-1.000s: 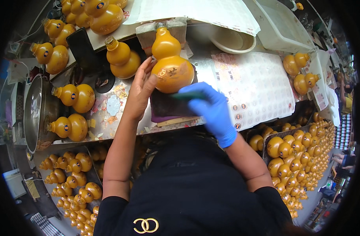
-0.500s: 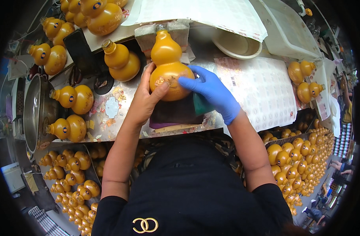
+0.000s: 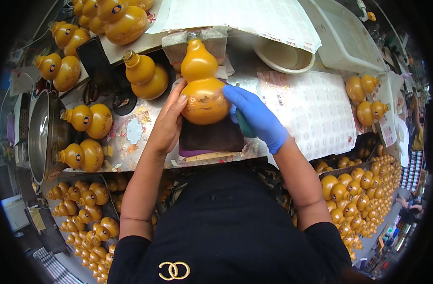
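Observation:
A yellow gourd-shaped bottle point(image 3: 205, 102) lies in front of me, its neck pointing away, over a dark pad point(image 3: 212, 137) on the bench. Dark marks show on its lower bulb. My bare left hand point(image 3: 171, 116) holds the bulb's left side, fingers together along it. On the other side my right hand point(image 3: 258, 116), in a blue glove, touches the bulb with its fingertips. A flat green piece point(image 3: 245, 125) is tucked in that hand; its exact kind is partly hidden. The bottle neck rests at a folded grey cloth point(image 3: 219, 42).
Another gourd bottle point(image 3: 147, 75) stands left of the cloth, near a black phone-like slab point(image 3: 97, 64). A metal basin point(image 3: 40, 137) sits far left. Label sheets point(image 3: 309, 113) cover the right side, below a pale bowl point(image 3: 285, 56) and a clear tub point(image 3: 351, 38). Many bottles fill crates below point(image 3: 353, 189).
Both thumbs have moved off the bottle's front toward its sides, baring the dark marks on the lower bulb. The green piece has shifted slightly right with the gloved hand.

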Action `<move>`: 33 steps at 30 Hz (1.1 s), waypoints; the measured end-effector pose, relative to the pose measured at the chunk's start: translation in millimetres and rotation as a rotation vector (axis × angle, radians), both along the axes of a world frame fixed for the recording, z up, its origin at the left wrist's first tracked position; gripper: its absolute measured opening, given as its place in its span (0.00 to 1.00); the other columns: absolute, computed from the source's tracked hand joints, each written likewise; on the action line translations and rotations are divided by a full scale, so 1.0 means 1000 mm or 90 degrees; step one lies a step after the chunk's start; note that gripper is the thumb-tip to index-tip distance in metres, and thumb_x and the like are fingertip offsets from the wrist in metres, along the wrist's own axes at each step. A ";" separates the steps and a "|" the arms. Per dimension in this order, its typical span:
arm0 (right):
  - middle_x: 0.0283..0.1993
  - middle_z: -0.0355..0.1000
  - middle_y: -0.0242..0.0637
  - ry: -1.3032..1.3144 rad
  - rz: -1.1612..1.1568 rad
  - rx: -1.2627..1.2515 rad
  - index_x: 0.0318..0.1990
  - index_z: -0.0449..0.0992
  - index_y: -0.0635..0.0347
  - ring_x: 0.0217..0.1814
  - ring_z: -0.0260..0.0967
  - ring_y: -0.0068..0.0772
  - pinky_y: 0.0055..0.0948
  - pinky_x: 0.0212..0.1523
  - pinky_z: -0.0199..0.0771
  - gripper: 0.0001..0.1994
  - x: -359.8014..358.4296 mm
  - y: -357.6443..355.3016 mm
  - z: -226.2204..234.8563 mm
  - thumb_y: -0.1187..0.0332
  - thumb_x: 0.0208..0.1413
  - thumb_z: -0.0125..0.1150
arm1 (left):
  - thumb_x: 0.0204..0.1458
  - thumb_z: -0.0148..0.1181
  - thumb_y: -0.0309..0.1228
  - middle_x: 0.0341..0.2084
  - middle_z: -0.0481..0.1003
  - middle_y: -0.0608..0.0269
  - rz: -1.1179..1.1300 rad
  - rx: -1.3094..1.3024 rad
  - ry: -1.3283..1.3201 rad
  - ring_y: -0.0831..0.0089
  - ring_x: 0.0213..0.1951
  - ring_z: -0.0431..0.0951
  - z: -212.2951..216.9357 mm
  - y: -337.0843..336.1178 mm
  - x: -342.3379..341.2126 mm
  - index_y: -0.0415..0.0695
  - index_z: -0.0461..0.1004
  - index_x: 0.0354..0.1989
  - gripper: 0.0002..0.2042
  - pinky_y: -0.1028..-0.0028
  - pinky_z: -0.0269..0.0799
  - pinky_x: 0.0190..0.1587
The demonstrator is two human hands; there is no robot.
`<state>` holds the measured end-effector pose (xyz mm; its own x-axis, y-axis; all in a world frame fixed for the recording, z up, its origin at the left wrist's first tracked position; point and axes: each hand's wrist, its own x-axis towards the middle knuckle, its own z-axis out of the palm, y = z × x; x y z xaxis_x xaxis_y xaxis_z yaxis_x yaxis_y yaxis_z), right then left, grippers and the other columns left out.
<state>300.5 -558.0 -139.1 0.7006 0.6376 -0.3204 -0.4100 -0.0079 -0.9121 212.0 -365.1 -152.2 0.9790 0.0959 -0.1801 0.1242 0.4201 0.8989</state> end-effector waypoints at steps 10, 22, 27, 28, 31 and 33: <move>0.49 0.72 0.38 -0.008 0.075 -0.008 0.57 0.69 0.67 0.49 0.67 0.23 0.23 0.53 0.66 0.30 0.004 0.001 0.005 0.50 0.56 0.61 | 0.60 0.53 0.45 0.59 0.62 0.56 0.018 0.032 -0.038 0.71 0.61 0.61 0.002 -0.012 0.003 0.37 0.51 0.65 0.32 0.73 0.52 0.64; 0.39 0.70 0.29 0.055 0.043 0.053 0.56 0.69 0.66 0.36 0.62 0.14 0.15 0.35 0.64 0.27 0.005 -0.002 -0.009 0.52 0.59 0.59 | 0.63 0.46 0.45 0.62 0.60 0.56 -0.038 -0.041 -0.009 0.67 0.64 0.60 0.003 -0.001 0.003 0.39 0.49 0.67 0.30 0.67 0.54 0.66; 0.30 0.65 0.23 0.076 0.036 0.067 0.53 0.71 0.63 0.25 0.55 0.11 0.13 0.24 0.56 0.24 0.003 -0.003 -0.009 0.52 0.60 0.57 | 0.64 0.44 0.43 0.61 0.61 0.56 -0.028 -0.063 -0.001 0.67 0.63 0.61 0.002 0.000 0.002 0.39 0.50 0.67 0.28 0.67 0.55 0.65; 0.29 0.64 0.22 0.083 0.032 0.072 0.53 0.71 0.63 0.24 0.55 0.11 0.13 0.23 0.55 0.23 0.002 -0.003 -0.008 0.52 0.60 0.57 | 0.65 0.44 0.43 0.61 0.61 0.56 -0.020 -0.069 -0.005 0.67 0.63 0.61 0.000 0.001 0.002 0.39 0.50 0.67 0.28 0.67 0.55 0.65; 0.28 0.64 0.22 0.084 0.034 0.065 0.52 0.71 0.61 0.24 0.55 0.12 0.14 0.24 0.57 0.23 0.002 -0.007 -0.007 0.51 0.61 0.56 | 0.64 0.46 0.42 0.61 0.61 0.55 0.016 -0.085 -0.004 0.68 0.63 0.62 -0.002 0.005 0.004 0.38 0.50 0.67 0.29 0.68 0.55 0.65; 0.29 0.64 0.23 0.108 0.018 0.048 0.52 0.72 0.61 0.24 0.55 0.13 0.14 0.25 0.58 0.23 0.003 -0.006 -0.015 0.50 0.60 0.56 | 0.60 0.53 0.42 0.60 0.61 0.52 0.050 -0.096 0.016 0.67 0.62 0.62 0.005 0.006 0.006 0.37 0.49 0.67 0.32 0.70 0.54 0.64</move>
